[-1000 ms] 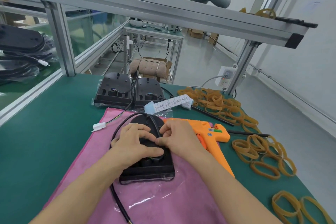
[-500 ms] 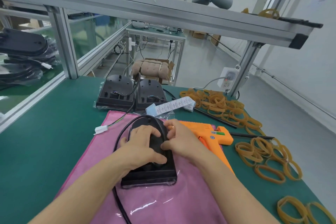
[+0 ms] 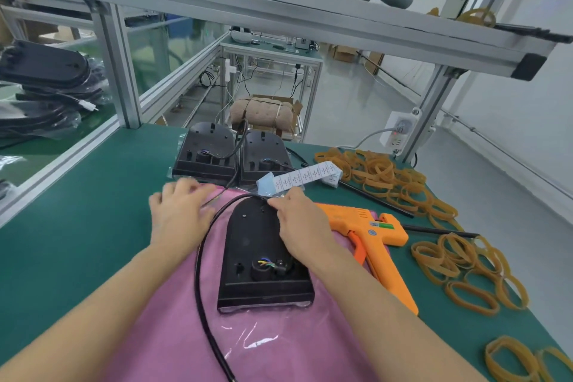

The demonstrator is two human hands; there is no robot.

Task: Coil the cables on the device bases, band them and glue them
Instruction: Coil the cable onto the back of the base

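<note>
A black device base (image 3: 260,257) lies bottom-up on a pink cloth (image 3: 173,338), coloured wires showing in its round well. Its black cable (image 3: 201,260) arcs from the base's far tip round the left side toward me. My right hand (image 3: 297,220) pinches the cable at the base's far tip. My left hand (image 3: 178,211), blurred, hovers over the cloth's far left corner with fingers spread, over the cable's thin end. An orange glue gun (image 3: 369,236) lies right of the base. Tan rubber bands (image 3: 387,177) are heaped at the right.
Two more black bases (image 3: 204,149) with cables sit at the far side of the green mat. A strip of white labels (image 3: 307,177) lies by them. Black glue sticks (image 3: 375,198) cross the bands. A power strip (image 3: 400,130) hangs on the frame post. More bands (image 3: 465,267) lie nearer right.
Both hands left the base's wire well. The left hand swept out to the far left corner of the cloth; the right slid up to the base's tip, holding the cable.
</note>
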